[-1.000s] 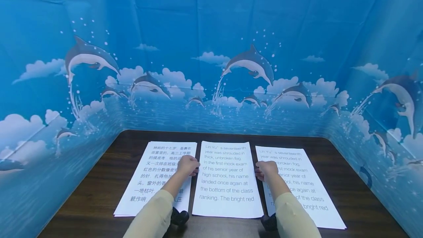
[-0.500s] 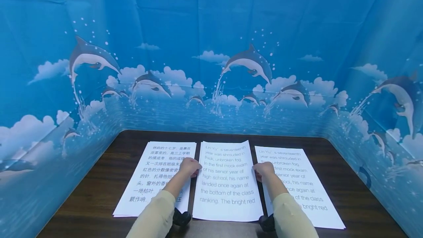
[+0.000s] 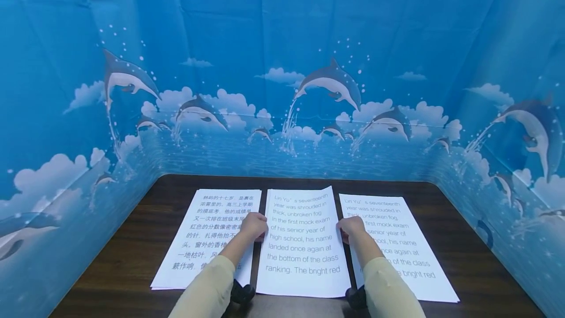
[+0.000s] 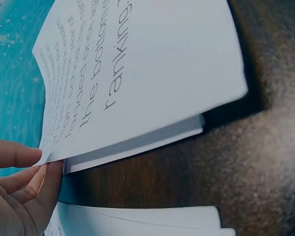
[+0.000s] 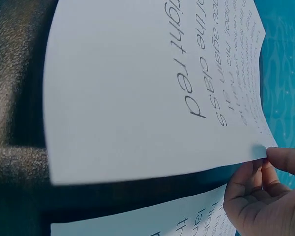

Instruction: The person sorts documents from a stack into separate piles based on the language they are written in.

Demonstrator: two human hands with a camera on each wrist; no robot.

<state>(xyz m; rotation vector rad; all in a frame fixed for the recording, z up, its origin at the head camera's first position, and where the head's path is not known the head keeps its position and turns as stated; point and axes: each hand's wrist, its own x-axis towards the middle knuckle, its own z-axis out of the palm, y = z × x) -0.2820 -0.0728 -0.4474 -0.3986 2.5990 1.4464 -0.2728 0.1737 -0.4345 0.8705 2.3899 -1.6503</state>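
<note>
Between my hands a printed sheet of paper with English text is raised a little, its far right corner curling up. My left hand pinches its left edge between thumb and fingers, which shows closely in the left wrist view, where the hand is at the lower left. On the opposite edge my right hand pinches the same sheet, thumb on top, fingers beneath. In the left wrist view another white sheet lies underneath the lifted one, with a shadowed gap between them.
To the left lies a stack of sheets with Chinese text, partly under my left forearm. Sheets with English text lie to the right, partly behind my right arm. A blue dolphin-print curtain surrounds the dark wooden table.
The middle sheet has come up off the one below, and its near edge has shifted toward me. Both hands now grip its edges, the right one having moved slightly inward.
</note>
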